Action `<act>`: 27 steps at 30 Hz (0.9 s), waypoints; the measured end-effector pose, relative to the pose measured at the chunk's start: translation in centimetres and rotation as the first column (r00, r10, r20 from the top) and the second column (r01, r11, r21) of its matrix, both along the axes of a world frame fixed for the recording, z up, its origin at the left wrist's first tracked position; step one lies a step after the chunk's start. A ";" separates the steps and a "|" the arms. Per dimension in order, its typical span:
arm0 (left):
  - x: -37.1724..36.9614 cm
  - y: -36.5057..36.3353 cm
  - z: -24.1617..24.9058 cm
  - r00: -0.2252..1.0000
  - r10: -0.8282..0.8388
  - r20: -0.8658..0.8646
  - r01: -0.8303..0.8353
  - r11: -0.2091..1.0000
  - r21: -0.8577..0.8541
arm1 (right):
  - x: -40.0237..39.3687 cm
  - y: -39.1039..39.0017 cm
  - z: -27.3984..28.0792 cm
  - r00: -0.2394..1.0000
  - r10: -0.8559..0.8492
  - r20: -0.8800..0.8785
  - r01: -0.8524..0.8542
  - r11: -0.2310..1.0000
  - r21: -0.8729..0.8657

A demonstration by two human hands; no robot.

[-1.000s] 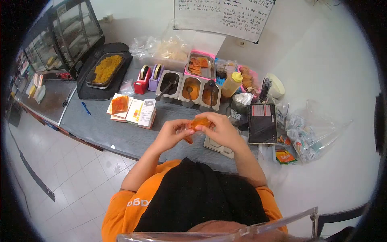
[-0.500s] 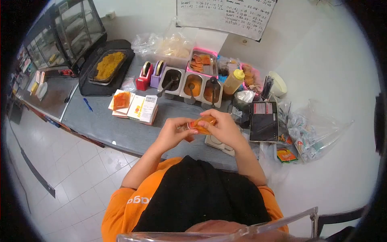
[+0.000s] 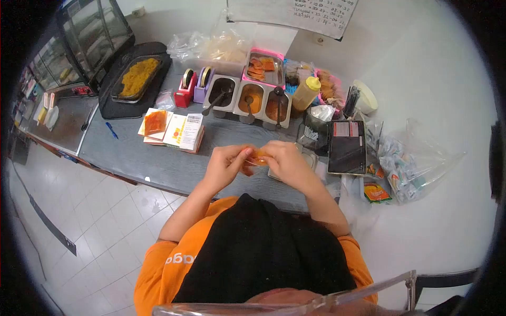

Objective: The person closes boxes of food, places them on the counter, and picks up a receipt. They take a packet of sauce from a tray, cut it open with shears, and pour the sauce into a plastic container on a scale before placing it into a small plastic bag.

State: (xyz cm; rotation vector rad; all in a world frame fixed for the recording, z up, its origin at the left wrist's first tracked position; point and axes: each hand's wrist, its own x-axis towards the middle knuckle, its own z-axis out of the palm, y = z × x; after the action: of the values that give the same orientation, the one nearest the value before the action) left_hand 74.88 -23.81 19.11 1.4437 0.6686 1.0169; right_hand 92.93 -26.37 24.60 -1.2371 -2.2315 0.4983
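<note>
Between my two hands is a small clear plastic packet of orange sauce (image 3: 258, 156), held in front of my chest above the counter edge. My left hand (image 3: 226, 164) pinches its left side with thumb and fingers, and a loose flap of the plastic hangs below. On the other side my right hand (image 3: 284, 162) has its fingers curled around the packet, hiding part of it. A similar flat orange packet (image 3: 155, 122) lies on the white printed boxes (image 3: 183, 130) to the left. Partly covered by my right hand, a pale flat device (image 3: 308, 156) rests on the counter.
Three metal sauce containers (image 3: 249, 100) with ladles stand ahead, with a pink-edged tray (image 3: 265, 67) behind. Tape dispensers (image 3: 185, 95), a tray of yellow food (image 3: 139, 78) and a pen (image 3: 112, 130) are left. A squeeze bottle (image 3: 306, 95), tablet (image 3: 347, 152) and plastic bag (image 3: 408, 168) are right.
Both hands have shifted slightly, and my right fingers have closed further over the packet, so less of it shows. The camera view has tilted down a little.
</note>
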 end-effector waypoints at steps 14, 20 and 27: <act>0.7 0.4 -0.5 0.963 0.247 -0.106 -0.189 0.902 0.387 | -1.0 0.1 -0.9 0.996 -0.022 -0.081 0.033 0.990 0.140; 1.2 0.7 -1.5 0.885 0.463 -0.044 -0.348 0.722 0.599 | -1.7 -0.3 -3.8 0.849 -0.306 -0.432 0.142 0.918 -0.370; 0.9 1.2 -1.5 0.840 0.542 -0.008 -0.435 0.683 0.586 | -1.2 -0.1 -4.3 0.882 -0.306 -0.359 0.268 0.951 -0.152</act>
State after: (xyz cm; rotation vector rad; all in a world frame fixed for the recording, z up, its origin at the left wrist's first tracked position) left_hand 75.75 -22.62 17.63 1.9483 0.9797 1.6222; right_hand 91.69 -26.44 20.32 -1.3614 -1.6835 0.6715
